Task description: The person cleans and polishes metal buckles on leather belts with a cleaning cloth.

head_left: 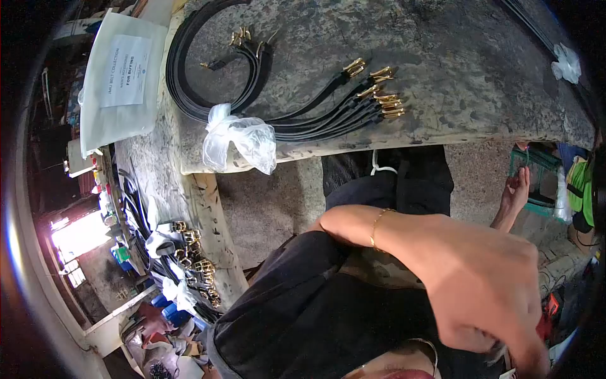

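My left hand (486, 284), with a thin gold bracelet (374, 237) at its wrist, reaches across my body close to the camera. Its fingers are curled, and whatever they grip is hidden. Farther right, my right hand (519, 187) is raised with fingers apart, holding nothing visible, in front of a green frame (544, 174). Neither hand touches the bundle of black belts (322, 120) on the worktable (442, 76). Gold buckles (386, 104) show at the belt ends, and clear plastic (240, 139) wraps the bundle.
A white bag with a printed label (126, 69) stands at the table's left corner. More buckled belts (196, 259) lie on a side bench. Another plastic-wrapped end (566, 63) lies at the far right. Scraps (167, 344) fill the lower left; a bright green item (577, 183) is at right.
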A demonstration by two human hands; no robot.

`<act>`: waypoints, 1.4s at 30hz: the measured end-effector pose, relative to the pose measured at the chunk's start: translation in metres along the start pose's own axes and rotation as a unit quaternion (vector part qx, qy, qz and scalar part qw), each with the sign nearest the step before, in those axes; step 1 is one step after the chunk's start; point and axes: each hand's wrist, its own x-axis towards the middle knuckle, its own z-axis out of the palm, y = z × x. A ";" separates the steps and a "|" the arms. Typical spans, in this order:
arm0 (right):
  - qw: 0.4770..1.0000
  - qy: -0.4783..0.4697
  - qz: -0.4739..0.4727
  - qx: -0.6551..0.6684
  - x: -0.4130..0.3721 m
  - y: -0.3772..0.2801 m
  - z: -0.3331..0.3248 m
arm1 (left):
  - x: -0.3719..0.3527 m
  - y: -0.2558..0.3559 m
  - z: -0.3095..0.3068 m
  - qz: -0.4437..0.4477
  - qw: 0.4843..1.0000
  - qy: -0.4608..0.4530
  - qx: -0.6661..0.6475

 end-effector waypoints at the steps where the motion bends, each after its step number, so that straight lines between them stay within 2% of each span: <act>1: 1.000 0.012 0.000 -0.007 -0.012 -0.005 0.011 | -0.005 0.001 0.001 -0.010 0.996 0.037 -0.080; 2: 1.000 0.027 -0.002 -0.015 -0.018 -0.010 0.013 | -0.011 -0.001 0.003 -0.019 0.984 0.074 -0.163; 3: 0.999 0.031 -0.004 -0.017 -0.021 -0.015 0.014 | -0.012 0.001 0.006 0.035 0.983 0.118 -0.138; 5: 1.000 -0.026 0.010 0.009 -0.020 -0.009 0.010 | -0.018 0.006 0.001 0.040 0.982 0.044 -0.181; 9: 0.999 -0.042 0.011 0.004 0.002 0.004 -0.012 | -0.016 0.001 -0.002 0.040 0.983 0.014 -0.179; 10: 0.996 -0.086 0.004 0.002 0.006 0.005 -0.019 | -0.012 0.001 -0.006 0.031 0.974 -0.004 -0.225; 12: 0.997 -0.078 0.001 -0.008 0.007 0.002 -0.022 | -0.013 0.002 -0.006 0.021 0.962 -0.023 -0.271; 14: 0.997 -0.075 0.001 -0.020 -0.001 -0.002 -0.013 | -0.024 0.002 0.003 0.047 0.978 0.026 -0.201; 16: 0.999 -0.002 -0.012 -0.033 -0.009 -0.006 0.000 | -0.028 0.008 -0.001 0.040 0.979 0.016 -0.199; 19: 0.999 -0.018 -0.020 -0.024 -0.006 -0.007 0.000 | -0.038 0.015 -0.014 0.021 0.982 -0.001 -0.190; 20: 0.999 0.021 -0.022 -0.033 -0.013 -0.009 0.006 | -0.043 0.016 -0.019 0.012 0.982 -0.012 -0.186; 21: 0.999 0.014 -0.024 -0.034 -0.008 -0.009 0.001 | -0.050 0.019 -0.025 0.016 0.983 -0.012 -0.181; 23: 0.998 -0.004 -0.047 -0.050 -0.005 -0.010 -0.004 | -0.067 0.024 -0.037 -0.013 0.994 0.076 -0.073; 26: 0.990 0.016 -0.098 -0.099 -0.018 -0.027 0.006 | -0.099 0.037 -0.050 -0.097 0.977 0.192 0.001; 28: 0.979 0.035 -0.140 -0.143 -0.018 -0.038 0.017 | -0.113 0.065 -0.083 -0.171 0.961 0.149 0.154; 29: 0.975 0.045 -0.160 -0.146 -0.017 -0.041 0.023 | -0.118 0.084 -0.090 -0.236 0.918 0.203 0.248; 30: 0.978 -0.003 -0.175 -0.116 -0.006 -0.044 0.020 | -0.121 0.100 -0.102 -0.310 0.830 0.224 0.405; 31: 0.976 -0.046 -0.182 -0.107 0.000 -0.049 0.024 | -0.116 0.117 -0.116 -0.417 0.701 0.234 0.529; 32: 0.976 -0.103 -0.170 -0.085 0.009 -0.054 0.021 | -0.127 0.116 -0.137 -0.435 0.607 0.302 0.592; 33: 0.972 -0.160 -0.159 -0.064 0.019 -0.058 0.024 | -0.135 0.117 -0.164 -0.404 0.483 0.272 0.728; 34: 0.970 -0.172 -0.161 -0.061 0.013 -0.060 0.044 | -0.152 0.119 -0.191 -0.413 0.417 0.263 0.766; 35: 0.974 -0.142 -0.169 -0.049 -0.007 -0.065 0.074 | -0.171 0.120 -0.213 -0.420 0.328 0.228 0.814; 36: 0.977 -0.112 -0.177 -0.036 -0.021 -0.067 0.096 | -0.187 0.119 -0.230 -0.455 0.266 0.191 0.828; 37: 0.975 -0.123 -0.182 -0.031 -0.022 -0.068 0.107 | -0.199 0.116 -0.234 -0.448 0.262 0.201 0.831; 39: 0.968 -0.160 -0.188 -0.035 -0.019 -0.064 0.124 | -0.207 0.106 -0.242 -0.465 0.241 0.160 0.837; 42: 0.964 -0.194 -0.180 -0.034 -0.015 -0.054 0.141 | -0.208 0.101 -0.246 -0.475 0.249 0.165 0.828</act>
